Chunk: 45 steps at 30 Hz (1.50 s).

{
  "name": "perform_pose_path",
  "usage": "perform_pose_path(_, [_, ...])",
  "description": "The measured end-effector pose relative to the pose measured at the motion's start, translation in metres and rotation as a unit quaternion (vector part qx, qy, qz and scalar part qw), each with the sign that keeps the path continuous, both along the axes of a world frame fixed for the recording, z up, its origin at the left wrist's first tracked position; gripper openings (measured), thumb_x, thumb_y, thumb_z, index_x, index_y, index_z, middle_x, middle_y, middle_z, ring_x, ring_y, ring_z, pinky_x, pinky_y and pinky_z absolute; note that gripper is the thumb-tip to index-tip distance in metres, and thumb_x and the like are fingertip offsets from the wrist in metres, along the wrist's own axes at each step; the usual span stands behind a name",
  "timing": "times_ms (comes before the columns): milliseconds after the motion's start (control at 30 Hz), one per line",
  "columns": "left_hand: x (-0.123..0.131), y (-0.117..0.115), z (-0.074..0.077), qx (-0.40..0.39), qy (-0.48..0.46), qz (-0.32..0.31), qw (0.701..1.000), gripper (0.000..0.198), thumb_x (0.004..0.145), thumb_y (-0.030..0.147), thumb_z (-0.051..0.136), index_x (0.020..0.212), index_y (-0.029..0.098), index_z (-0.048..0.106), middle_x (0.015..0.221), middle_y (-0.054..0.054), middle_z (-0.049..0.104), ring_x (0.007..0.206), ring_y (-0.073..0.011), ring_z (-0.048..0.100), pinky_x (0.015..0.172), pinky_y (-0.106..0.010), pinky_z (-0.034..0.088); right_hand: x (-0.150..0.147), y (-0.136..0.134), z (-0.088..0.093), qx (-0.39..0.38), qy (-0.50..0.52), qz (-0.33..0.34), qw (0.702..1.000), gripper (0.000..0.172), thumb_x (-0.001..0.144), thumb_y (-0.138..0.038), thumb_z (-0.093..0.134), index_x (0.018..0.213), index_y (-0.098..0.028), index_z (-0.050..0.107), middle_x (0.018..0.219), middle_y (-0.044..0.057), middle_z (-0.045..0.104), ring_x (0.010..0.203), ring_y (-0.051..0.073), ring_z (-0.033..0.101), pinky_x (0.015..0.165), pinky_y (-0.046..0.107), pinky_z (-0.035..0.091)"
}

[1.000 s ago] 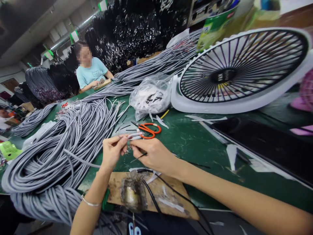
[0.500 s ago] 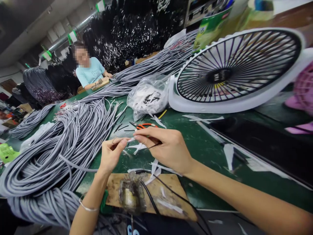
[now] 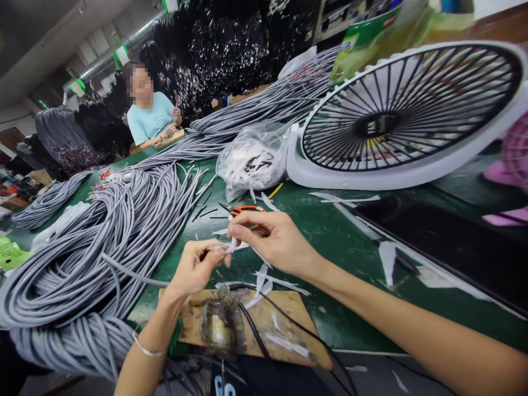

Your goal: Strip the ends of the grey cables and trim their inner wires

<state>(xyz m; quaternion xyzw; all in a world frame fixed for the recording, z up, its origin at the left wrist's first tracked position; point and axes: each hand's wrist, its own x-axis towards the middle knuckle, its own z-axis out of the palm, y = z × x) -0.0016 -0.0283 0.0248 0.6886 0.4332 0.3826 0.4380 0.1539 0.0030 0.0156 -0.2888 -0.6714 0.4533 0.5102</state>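
Note:
Over the middle of the green table, my left hand point(image 3: 197, 268) is closed in a pinch. A grey cable point(image 3: 132, 276) from the big bundle runs behind my left wrist; its end appears to be in those fingers, mostly hidden. My right hand point(image 3: 274, 242) pinches a white strip point(image 3: 234, 241), which looks like tape and runs down to my left fingertips. Just beyond my right hand lie orange-handled pliers or cutters point(image 3: 247, 208), partly covered. Below both hands, a wooden board point(image 3: 284, 316) carries a stained metal block point(image 3: 220, 328), black leads and white strips.
Grey cable bundles point(image 3: 94, 258) fill the left side. A clear bag of white strips point(image 3: 251, 165) sits beside a white fan point(image 3: 383, 124). At right lies a black flat panel point(image 3: 445, 242). A co-worker in a light blue shirt point(image 3: 150, 121) sits across the table.
My left hand has shifted slightly right and down. The white strip now stands more upright between my fingers. The co-worker has raised one hand.

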Motion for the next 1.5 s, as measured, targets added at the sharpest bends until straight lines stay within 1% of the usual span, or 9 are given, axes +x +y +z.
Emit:
perform_pose_path(100, [0.000,-0.003,0.002,0.041,0.002,0.002,0.999,0.049,0.073,0.060,0.052,0.055,0.015,0.058,0.049,-0.002,0.048,0.048,-0.0109,0.039,0.049,-0.025,0.032,-0.010,0.000,-0.010,-0.029,-0.042,0.049,0.998,0.031,0.077,-0.041,0.052,0.059,-0.016,0.054,0.051,-0.001,0.053,0.049,0.009,0.048,0.046,0.021,0.039])
perform_pose_path(167, [-0.002,-0.003,0.001,0.066,-0.029,0.056,0.996,0.046,0.074,0.058,0.053,0.058,0.015,0.059,0.051,-0.001,0.049,0.047,-0.0102,0.039,0.049,-0.024,0.032,-0.015,0.000,-0.014,-0.036,-0.076,0.074,0.994,0.033,0.077,-0.041,0.051,0.055,-0.016,0.052,0.049,-0.001,0.051,0.047,0.009,0.046,0.046,0.022,0.037])
perform_pose_path(267, [-0.006,0.000,-0.001,0.063,-0.070,0.130,0.987,0.045,0.075,0.055,0.053,0.055,0.015,0.054,0.051,0.002,0.043,0.044,-0.0068,0.029,0.045,-0.022,0.026,-0.013,0.003,-0.012,-0.051,-0.064,-0.001,0.997,0.034,0.078,-0.040,0.050,0.055,-0.016,0.051,0.049,-0.001,0.049,0.048,0.009,0.045,0.048,0.022,0.037])
perform_pose_path(333, [-0.006,0.002,-0.002,0.044,-0.067,0.123,0.989,0.046,0.076,0.054,0.053,0.052,0.015,0.051,0.050,0.003,0.039,0.043,-0.0061,0.025,0.044,-0.022,0.023,-0.007,0.005,-0.007,-0.052,-0.021,-0.062,0.997,0.031,0.078,-0.041,0.051,0.061,-0.015,0.055,0.054,0.000,0.052,0.051,0.010,0.047,0.049,0.022,0.037])
perform_pose_path(500, [-0.003,0.001,-0.002,0.069,-0.026,0.111,0.991,0.045,0.079,0.050,0.049,0.051,0.015,0.051,0.049,0.002,0.042,0.044,-0.0074,0.028,0.046,-0.023,0.025,-0.002,-0.001,0.000,-0.001,-0.005,-0.024,1.000,0.025,0.073,-0.038,0.057,0.068,-0.014,0.063,0.058,0.000,0.054,0.049,0.008,0.041,0.043,0.021,0.031])
perform_pose_path(733, [-0.003,-0.002,-0.010,0.177,0.107,0.162,0.965,0.020,0.080,0.027,0.052,0.073,0.015,0.066,0.056,0.000,0.055,0.042,-0.0080,0.035,0.044,-0.022,0.024,-0.006,-0.013,-0.004,0.110,-0.050,-0.129,0.984,0.020,0.077,-0.024,0.053,0.061,-0.014,0.061,0.051,-0.002,0.050,0.044,0.007,0.037,0.042,0.021,0.030])
perform_pose_path(933, [-0.001,0.002,-0.009,0.117,0.015,0.201,0.973,0.034,0.083,0.041,0.049,0.070,0.014,0.066,0.051,0.002,0.045,0.045,-0.0081,0.029,0.044,-0.022,0.022,-0.007,-0.015,-0.001,0.122,-0.084,-0.146,0.978,0.021,0.083,-0.028,0.047,0.072,-0.017,0.060,0.056,-0.002,0.053,0.045,0.008,0.040,0.046,0.021,0.034])
perform_pose_path(1100, [-0.001,0.002,-0.007,0.041,-0.061,0.173,0.982,0.048,0.079,0.053,0.050,0.097,0.011,0.066,0.048,0.007,0.026,0.043,-0.0064,0.019,0.040,-0.021,0.017,-0.011,-0.014,-0.006,0.121,-0.173,-0.095,0.973,0.031,0.088,-0.023,0.034,0.060,-0.018,0.048,0.051,-0.002,0.047,0.047,0.009,0.044,0.049,0.022,0.033])
perform_pose_path(1500, [0.000,0.000,-0.011,0.019,-0.097,0.148,0.984,0.045,0.078,0.052,0.052,0.095,0.013,0.067,0.048,0.007,0.023,0.042,-0.0060,0.019,0.040,-0.022,0.016,-0.014,-0.018,-0.006,0.103,-0.124,-0.080,0.984,0.031,0.088,-0.024,0.033,0.058,-0.019,0.041,0.048,-0.005,0.037,0.042,0.008,0.032,0.046,0.022,0.029])
